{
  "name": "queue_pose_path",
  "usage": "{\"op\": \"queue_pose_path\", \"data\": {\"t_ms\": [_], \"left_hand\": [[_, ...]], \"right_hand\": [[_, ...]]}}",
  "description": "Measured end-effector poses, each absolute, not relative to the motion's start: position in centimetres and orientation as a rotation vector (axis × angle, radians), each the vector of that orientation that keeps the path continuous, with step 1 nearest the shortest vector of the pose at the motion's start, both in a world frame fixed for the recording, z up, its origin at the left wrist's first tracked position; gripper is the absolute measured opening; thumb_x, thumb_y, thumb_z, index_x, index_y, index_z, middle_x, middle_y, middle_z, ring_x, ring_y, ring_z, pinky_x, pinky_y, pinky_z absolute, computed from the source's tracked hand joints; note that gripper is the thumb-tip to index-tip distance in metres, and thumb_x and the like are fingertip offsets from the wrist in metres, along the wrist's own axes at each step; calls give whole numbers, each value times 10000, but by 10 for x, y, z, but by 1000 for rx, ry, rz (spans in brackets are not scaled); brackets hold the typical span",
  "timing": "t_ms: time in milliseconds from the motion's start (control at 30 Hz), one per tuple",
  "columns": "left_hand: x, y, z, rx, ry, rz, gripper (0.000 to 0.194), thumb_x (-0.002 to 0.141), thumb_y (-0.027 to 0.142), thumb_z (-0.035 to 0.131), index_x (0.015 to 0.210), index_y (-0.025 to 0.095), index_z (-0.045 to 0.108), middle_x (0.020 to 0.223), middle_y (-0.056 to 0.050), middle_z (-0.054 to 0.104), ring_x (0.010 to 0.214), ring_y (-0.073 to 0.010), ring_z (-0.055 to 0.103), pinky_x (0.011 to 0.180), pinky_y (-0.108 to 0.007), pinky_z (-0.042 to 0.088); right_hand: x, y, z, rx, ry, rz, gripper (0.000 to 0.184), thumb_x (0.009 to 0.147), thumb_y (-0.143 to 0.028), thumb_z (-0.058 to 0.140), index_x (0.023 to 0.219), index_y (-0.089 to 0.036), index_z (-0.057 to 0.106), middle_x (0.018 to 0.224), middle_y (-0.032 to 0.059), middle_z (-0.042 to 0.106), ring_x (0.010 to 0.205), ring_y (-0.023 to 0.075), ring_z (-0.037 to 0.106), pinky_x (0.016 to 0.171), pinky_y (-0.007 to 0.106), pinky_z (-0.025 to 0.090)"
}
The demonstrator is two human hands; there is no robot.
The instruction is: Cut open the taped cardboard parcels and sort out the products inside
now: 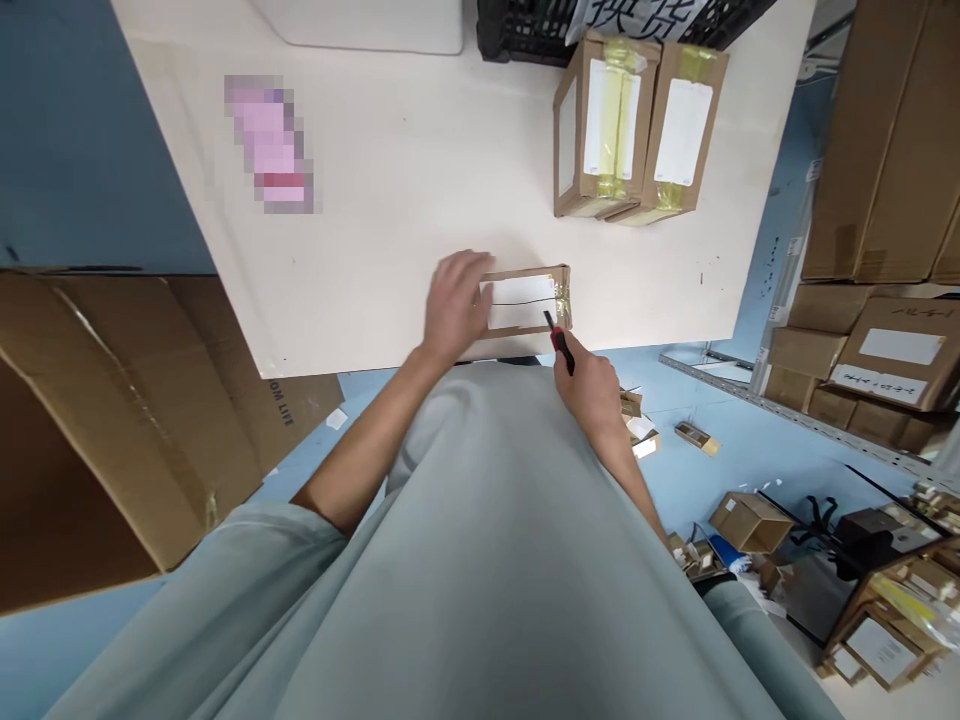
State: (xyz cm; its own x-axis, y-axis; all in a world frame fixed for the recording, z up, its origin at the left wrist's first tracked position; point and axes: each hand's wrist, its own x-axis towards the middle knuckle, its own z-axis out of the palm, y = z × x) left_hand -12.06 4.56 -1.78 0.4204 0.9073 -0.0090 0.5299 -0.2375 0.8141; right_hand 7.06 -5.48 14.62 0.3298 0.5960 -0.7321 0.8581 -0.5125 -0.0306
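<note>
A small cardboard box [534,296] with a white label and yellowish tape lies at the near edge of the pale table [390,190]. My left hand [454,306] rests on its left end, fingers curled over the top, holding it down. My right hand [592,382] grips a red and black utility knife [561,344], whose tip touches the box's right end by the tape. A dark line runs across the label.
Two taped cardboard boxes [636,128] stand at the table's back right before a black crate [525,30]. A large open carton [112,420] sits at my left. Stacked boxes [877,350] and scattered small cartons [750,520] fill the blue floor on the right.
</note>
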Motion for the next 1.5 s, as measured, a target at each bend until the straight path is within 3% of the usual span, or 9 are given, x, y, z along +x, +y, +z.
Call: {"op": "queue_pose_path", "data": {"t_ms": [100, 167, 267, 467, 667, 800, 1033, 1267, 1500], "left_hand": [[-162, 66, -18, 1726, 1298, 533, 363, 1098, 492, 653, 1334, 238, 761, 1336, -108, 766, 1207, -291, 725, 1045, -473, 628], [-174, 76, -26, 1651, 1248, 474, 331, 1042, 497, 738, 1233, 235, 809, 1224, -97, 781, 1007, -245, 743, 933, -416, 641], [-174, 85, -39, 1609, 1212, 435, 308, 985, 512, 818, 1138, 245, 838, 1144, -87, 784, 884, -221, 730, 894, -411, 627], [-170, 92, -44, 1553, 1172, 413, 307, 942, 522, 865, 1078, 248, 849, 1143, -74, 803, 882, -223, 732, 875, -398, 620], [-171, 93, -41, 1559, 1177, 397, 168, 924, 299, 831, 1075, 229, 855, 1168, -66, 810, 870, -211, 727, 889, -391, 615], [-168, 86, -43, 1570, 1204, 427, 215, 909, 206, 759, 1102, 220, 851, 1182, -68, 804, 887, -213, 730, 907, -399, 614], [-166, 78, -54, 1589, 1209, 528, 240, 912, 214, 699, 1105, 229, 840, 1137, -70, 794, 907, -218, 726, 895, -401, 627], [-166, 79, -52, 1605, 1230, 496, 198, 947, 239, 715, 1103, 228, 836, 1134, -69, 797, 930, -218, 733, 903, -387, 618], [-167, 75, -47, 1594, 1286, 486, 171, 975, 303, 729, 1097, 230, 825, 1142, -72, 802, 879, -200, 726, 890, -386, 623]], "right_hand": [[50, -48, 140, 2220, 1403, -1115, 581, 1149, -323, 460, 1729, -322, 493, 1214, 78, 858, 1099, 316, 795, 972, 382, 587], [34, -41, 134, 2197, 1468, -1158, 585, 1147, -318, 446, 1729, -309, 494, 1223, 82, 857, 1119, 324, 789, 969, 383, 588], [10, -29, 125, 2159, 1520, -1186, 589, 1141, -310, 435, 1726, -266, 500, 1262, 112, 846, 1146, 341, 778, 993, 403, 583], [-16, -16, 116, 2151, 1516, -1180, 572, 1136, -291, 422, 1694, -227, 530, 1297, 147, 824, 1198, 350, 753, 1024, 427, 573], [-33, -8, 115, 2161, 1459, -1115, 494, 1137, -282, 412, 1590, -221, 599, 1324, 154, 809, 1219, 349, 740, 1032, 430, 567], [-48, -9, 118, 2159, 1377, -1049, 474, 1138, -255, 401, 1565, -176, 592, 1328, 190, 794, 1220, 351, 744, 1026, 445, 575], [-59, -27, 123, 2144, 1290, -1015, 492, 1117, -208, 411, 1564, -144, 605, 1309, 227, 787, 1198, 351, 769, 988, 451, 597], [-51, -27, 125, 2160, 1332, -1075, 493, 1132, -210, 404, 1589, -164, 582, 1283, 203, 802, 1180, 355, 771, 1001, 460, 588], [-44, -16, 113, 2106, 1359, -1196, 409, 1135, -172, 420, 1473, -127, 646, 1283, 208, 796, 1222, 331, 767, 1000, 407, 594]]}}
